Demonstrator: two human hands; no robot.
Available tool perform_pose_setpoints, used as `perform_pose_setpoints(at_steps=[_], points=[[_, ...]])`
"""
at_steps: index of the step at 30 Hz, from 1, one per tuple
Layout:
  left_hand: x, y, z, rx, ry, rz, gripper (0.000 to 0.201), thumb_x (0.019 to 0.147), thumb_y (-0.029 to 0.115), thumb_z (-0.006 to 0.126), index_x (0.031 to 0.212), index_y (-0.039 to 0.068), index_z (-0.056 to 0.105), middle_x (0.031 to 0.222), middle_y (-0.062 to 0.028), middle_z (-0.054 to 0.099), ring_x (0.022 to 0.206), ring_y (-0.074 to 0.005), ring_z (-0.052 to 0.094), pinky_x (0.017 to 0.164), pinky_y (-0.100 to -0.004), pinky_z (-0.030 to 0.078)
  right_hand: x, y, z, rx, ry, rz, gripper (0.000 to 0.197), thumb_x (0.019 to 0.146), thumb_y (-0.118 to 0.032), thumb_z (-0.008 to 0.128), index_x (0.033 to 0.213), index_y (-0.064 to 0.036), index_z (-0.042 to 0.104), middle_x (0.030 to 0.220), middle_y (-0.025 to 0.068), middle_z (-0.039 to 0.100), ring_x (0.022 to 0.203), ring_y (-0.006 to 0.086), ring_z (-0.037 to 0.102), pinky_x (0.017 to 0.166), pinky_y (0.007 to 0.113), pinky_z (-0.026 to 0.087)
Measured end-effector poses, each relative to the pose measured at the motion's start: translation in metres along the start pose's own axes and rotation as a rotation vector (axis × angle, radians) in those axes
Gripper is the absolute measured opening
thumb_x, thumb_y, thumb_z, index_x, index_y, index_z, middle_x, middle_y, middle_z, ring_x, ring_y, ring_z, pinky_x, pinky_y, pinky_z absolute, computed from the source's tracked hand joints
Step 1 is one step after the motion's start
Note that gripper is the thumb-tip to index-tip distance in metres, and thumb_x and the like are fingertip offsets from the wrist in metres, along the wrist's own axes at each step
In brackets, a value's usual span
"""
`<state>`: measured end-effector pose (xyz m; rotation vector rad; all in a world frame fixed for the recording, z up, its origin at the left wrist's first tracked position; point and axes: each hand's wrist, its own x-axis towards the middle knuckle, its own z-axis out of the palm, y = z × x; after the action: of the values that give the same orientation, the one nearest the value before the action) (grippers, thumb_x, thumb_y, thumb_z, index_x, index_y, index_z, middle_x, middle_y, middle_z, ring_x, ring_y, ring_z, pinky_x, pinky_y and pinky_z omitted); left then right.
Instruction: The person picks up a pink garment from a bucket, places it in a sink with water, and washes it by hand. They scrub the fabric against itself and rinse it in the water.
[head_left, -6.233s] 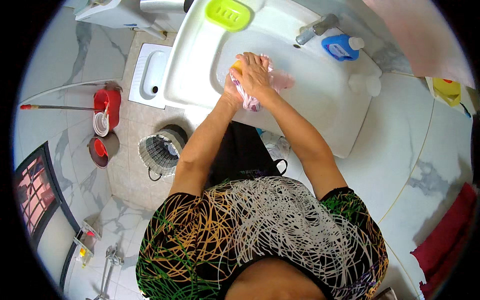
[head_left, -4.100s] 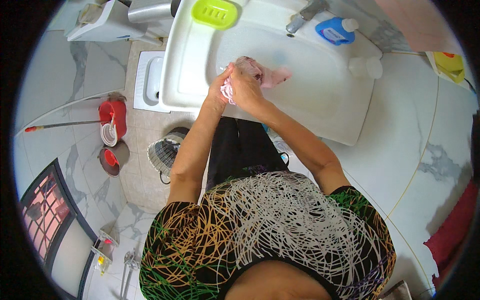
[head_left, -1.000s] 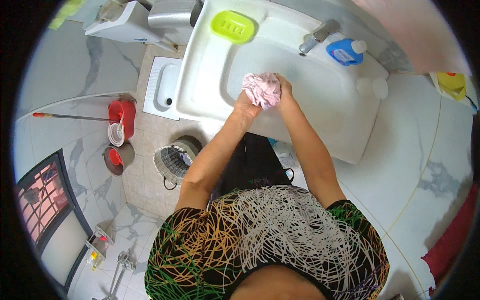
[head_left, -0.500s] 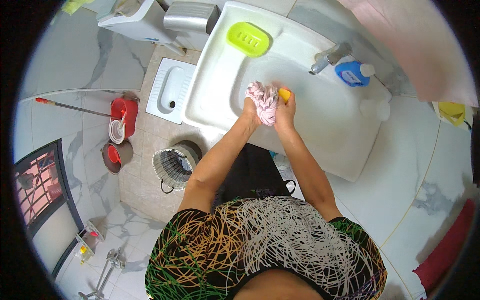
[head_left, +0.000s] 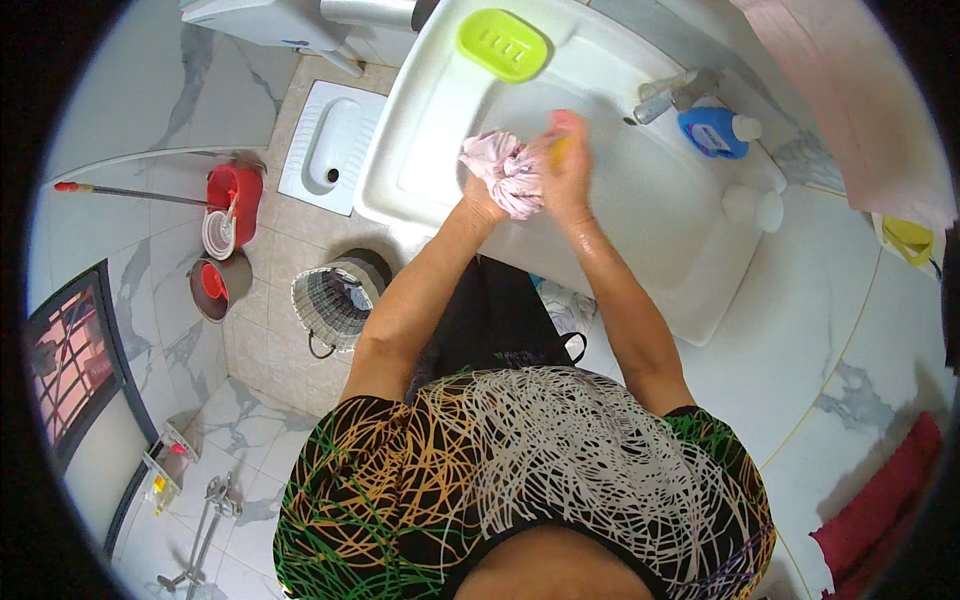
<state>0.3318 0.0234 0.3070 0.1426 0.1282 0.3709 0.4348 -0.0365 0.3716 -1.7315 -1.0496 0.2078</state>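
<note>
A bunched pale pink cloth (head_left: 507, 175) is gripped in my left hand (head_left: 483, 200), over the white sink (head_left: 650, 260). My right hand (head_left: 567, 180) is closed round a small yellow block (head_left: 559, 150) that looks like a bar of soap. That hand is smeared by motion and sits against the right side of the cloth. A reddish blur shows above its fingers, too unclear to name. Part of the yellow block is hidden by the fingers.
A green soap dish (head_left: 503, 46) lies on the sink's far left ledge. Near the tap (head_left: 675, 95) stand a blue bottle (head_left: 714, 132) and a white cup-like container (head_left: 752, 208). On the floor at left are a wicker basket (head_left: 325, 300) and a red bucket (head_left: 235, 200).
My right hand has moved up slightly along the cloth with the yellow block and is now blurred. My left hand and the cloth have shifted a little left; the whole view has tilted.
</note>
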Motion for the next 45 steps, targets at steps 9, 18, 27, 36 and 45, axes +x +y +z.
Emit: perform_pose_setpoints(at_steps=[9, 18, 27, 36, 45], points=[[-0.012, -0.003, 0.023, -0.158, 0.364, -0.208, 0.037, 0.096, 0.033, 0.033, 0.104, 0.005, 0.056, 0.098, -0.0147, 0.061, 0.082, -0.0267, 0.062, 0.074, -0.0386, 0.054, -0.001, 0.007, 0.027, -0.097, -0.074, 0.422, 0.027, 0.078, -0.009, 0.058, 0.103, -0.0043, 0.048, 0.085, 0.0164, 0.059, 0.082, 0.0346, 0.059, 0.072, 0.042, 0.045], [-0.042, -0.017, 0.052, -0.048, 0.212, -0.33, 0.037, 0.095, 0.032, 0.036, 0.101, 0.003, 0.058, 0.087, -0.0081, 0.063, 0.069, -0.0174, 0.06, 0.059, -0.0294, 0.052, 0.111, -0.006, 0.038, -0.55, -0.348, -0.172, 0.028, 0.081, -0.021, 0.062, 0.102, -0.0057, 0.052, 0.099, 0.0162, 0.057, 0.086, 0.0334, 0.06, 0.077, 0.041, 0.048], [-0.059, -0.034, 0.13, 0.224, 0.694, 0.058, 0.022, 0.092, 0.009, 0.044, 0.106, 0.0, 0.059, 0.091, -0.0126, 0.063, 0.072, -0.0208, 0.062, 0.062, -0.033, 0.055, 0.107, -0.007, 0.013, -0.589, -0.234, -0.433, 0.031, 0.082, -0.023, 0.061, 0.107, -0.005, 0.051, 0.109, 0.0155, 0.053, 0.1, 0.0327, 0.052, 0.085, 0.041, 0.042], [-0.037, -0.026, 0.079, 0.394, 0.81, 0.081, 0.014, 0.086, 0.004, 0.046, 0.091, -0.001, 0.059, 0.076, -0.0112, 0.06, 0.064, -0.0214, 0.058, 0.054, -0.0348, 0.05, -0.074, 0.065, -0.043, 0.253, -0.021, 1.133, 0.048, 0.086, -0.041, 0.05, 0.119, -0.0066, 0.046, 0.106, 0.0109, 0.054, 0.099, 0.0246, 0.053, 0.079, 0.045, 0.044], [0.002, -0.069, 0.102, 1.8, 0.139, 0.577, 0.021, 0.075, 0.023, 0.061, 0.078, 0.002, 0.062, 0.083, -0.018, 0.053, 0.083, -0.033, 0.053, 0.07, -0.0402, 0.044, -0.027, 0.055, -0.011, 2.107, -0.477, 1.024, 0.056, 0.089, -0.047, 0.042, 0.133, -0.0133, 0.034, 0.132, 0.015, 0.038, 0.119, 0.0309, 0.041, 0.098, 0.051, 0.035]])
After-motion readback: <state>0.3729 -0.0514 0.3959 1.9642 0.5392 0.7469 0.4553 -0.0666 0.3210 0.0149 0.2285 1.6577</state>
